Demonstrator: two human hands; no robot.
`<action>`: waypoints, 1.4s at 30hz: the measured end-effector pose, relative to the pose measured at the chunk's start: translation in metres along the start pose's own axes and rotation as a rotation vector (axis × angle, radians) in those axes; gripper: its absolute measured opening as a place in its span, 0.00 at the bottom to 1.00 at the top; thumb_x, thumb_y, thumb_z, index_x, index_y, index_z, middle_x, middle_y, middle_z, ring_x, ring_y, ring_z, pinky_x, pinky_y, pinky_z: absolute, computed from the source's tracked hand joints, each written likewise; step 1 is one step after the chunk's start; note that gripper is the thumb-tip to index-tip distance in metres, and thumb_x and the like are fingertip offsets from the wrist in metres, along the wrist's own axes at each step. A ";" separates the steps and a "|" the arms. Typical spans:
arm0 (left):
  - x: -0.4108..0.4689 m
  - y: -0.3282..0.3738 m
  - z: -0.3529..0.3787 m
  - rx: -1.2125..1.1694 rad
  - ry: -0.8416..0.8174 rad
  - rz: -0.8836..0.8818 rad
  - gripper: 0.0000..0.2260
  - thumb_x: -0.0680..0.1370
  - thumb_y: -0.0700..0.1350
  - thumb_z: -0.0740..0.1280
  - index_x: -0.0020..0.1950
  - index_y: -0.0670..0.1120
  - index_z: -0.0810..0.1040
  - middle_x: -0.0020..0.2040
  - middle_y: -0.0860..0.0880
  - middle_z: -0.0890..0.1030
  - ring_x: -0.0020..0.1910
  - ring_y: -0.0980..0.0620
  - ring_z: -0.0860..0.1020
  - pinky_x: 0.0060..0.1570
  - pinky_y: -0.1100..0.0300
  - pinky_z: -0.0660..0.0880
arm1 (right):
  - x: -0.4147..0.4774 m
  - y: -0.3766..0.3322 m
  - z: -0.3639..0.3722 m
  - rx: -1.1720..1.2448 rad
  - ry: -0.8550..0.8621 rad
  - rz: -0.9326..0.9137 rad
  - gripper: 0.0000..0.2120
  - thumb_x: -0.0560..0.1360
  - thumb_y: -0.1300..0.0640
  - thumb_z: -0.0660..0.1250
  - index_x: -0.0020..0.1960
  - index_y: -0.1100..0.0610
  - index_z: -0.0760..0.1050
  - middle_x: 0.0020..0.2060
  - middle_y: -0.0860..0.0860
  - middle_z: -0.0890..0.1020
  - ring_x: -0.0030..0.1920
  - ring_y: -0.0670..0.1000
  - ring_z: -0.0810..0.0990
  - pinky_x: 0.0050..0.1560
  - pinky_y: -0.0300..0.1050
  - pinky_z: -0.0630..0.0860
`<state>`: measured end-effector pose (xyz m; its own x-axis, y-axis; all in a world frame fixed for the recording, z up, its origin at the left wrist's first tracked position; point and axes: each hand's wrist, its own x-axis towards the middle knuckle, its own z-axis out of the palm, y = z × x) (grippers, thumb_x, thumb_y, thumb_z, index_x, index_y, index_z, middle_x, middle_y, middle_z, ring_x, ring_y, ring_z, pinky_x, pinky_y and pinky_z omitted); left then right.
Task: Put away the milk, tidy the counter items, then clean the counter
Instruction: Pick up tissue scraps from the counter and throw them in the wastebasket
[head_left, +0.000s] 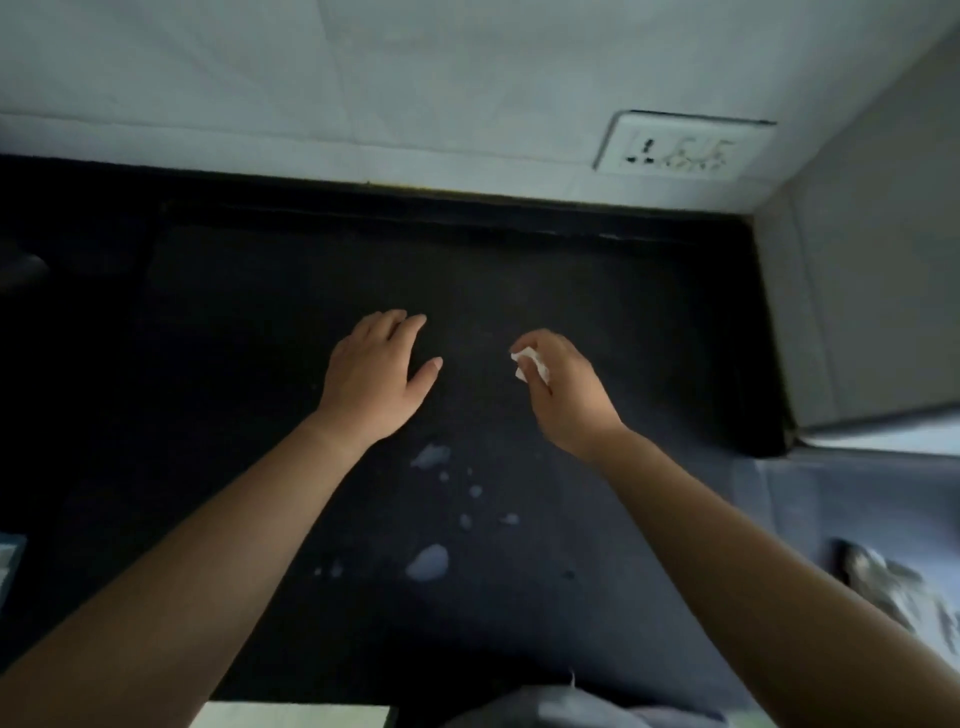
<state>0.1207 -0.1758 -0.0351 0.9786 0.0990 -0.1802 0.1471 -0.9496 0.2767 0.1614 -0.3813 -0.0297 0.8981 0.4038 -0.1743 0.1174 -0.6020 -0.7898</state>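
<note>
Right hand (563, 387): fingers curled, thumb and fingertips pinching a small white wad of paper (530, 365). The wad pokes out on the thumb side, toward my other hand. The hand is over the middle of the counter (249, 322), a little toward its right edge; can't tell whether the paper touches the surface. Left hand (376, 376): flat, palm down, fingers straight and close together, thumb spread toward the right hand, holding nothing. Touching the counter or just above it, can't tell. The two hands are near each other and level, with a strip of bare counter between them. Counter is black and dull. Nearer its front edge, between my forearms, lie pale splashes (428, 562): one bigger blob toward the front, another close by my left wrist, small drops scattered between the two, and a few faint specks to the left. Both hands are farther back than the splashes, neither on them. The back edge of the counter meets a white tiled wall (415, 78), with a white socket plate (685, 148) set in it above the back right corner. A grey panel (872, 260) closes the right edge. Past the panel's near end lies something crumpled and shiny (893, 587), too blurred to name. At the front edge, a white flat-topped thing (291, 716), cut off by the frame. At the far left edge, a dark rounded shape (21, 270), unclear.
</note>
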 end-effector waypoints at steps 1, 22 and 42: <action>-0.008 0.012 -0.001 -0.026 0.021 0.042 0.25 0.78 0.56 0.58 0.72 0.46 0.64 0.71 0.44 0.67 0.71 0.44 0.63 0.67 0.47 0.65 | -0.014 0.004 -0.007 -0.022 0.019 0.006 0.07 0.79 0.57 0.55 0.52 0.53 0.71 0.50 0.51 0.74 0.46 0.50 0.76 0.39 0.36 0.73; -0.301 0.212 0.071 -0.434 -0.409 0.580 0.13 0.76 0.54 0.62 0.58 0.51 0.76 0.53 0.56 0.78 0.54 0.58 0.75 0.51 0.65 0.69 | -0.482 0.061 -0.004 0.023 0.655 0.467 0.08 0.77 0.53 0.61 0.51 0.55 0.74 0.44 0.47 0.75 0.43 0.47 0.72 0.41 0.37 0.63; -0.641 0.427 0.205 0.167 -1.120 1.504 0.09 0.78 0.53 0.61 0.55 0.55 0.75 0.49 0.63 0.78 0.50 0.70 0.73 0.44 0.69 0.69 | -0.865 0.016 0.190 0.655 1.733 1.329 0.07 0.77 0.52 0.60 0.43 0.52 0.74 0.39 0.45 0.79 0.41 0.40 0.75 0.39 0.27 0.66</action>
<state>-0.4734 -0.7054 0.0046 -0.2832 -0.8819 -0.3768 -0.7115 -0.0703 0.6992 -0.6945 -0.6093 -0.0033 -0.2404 -0.8984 -0.3675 -0.4407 0.4383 -0.7833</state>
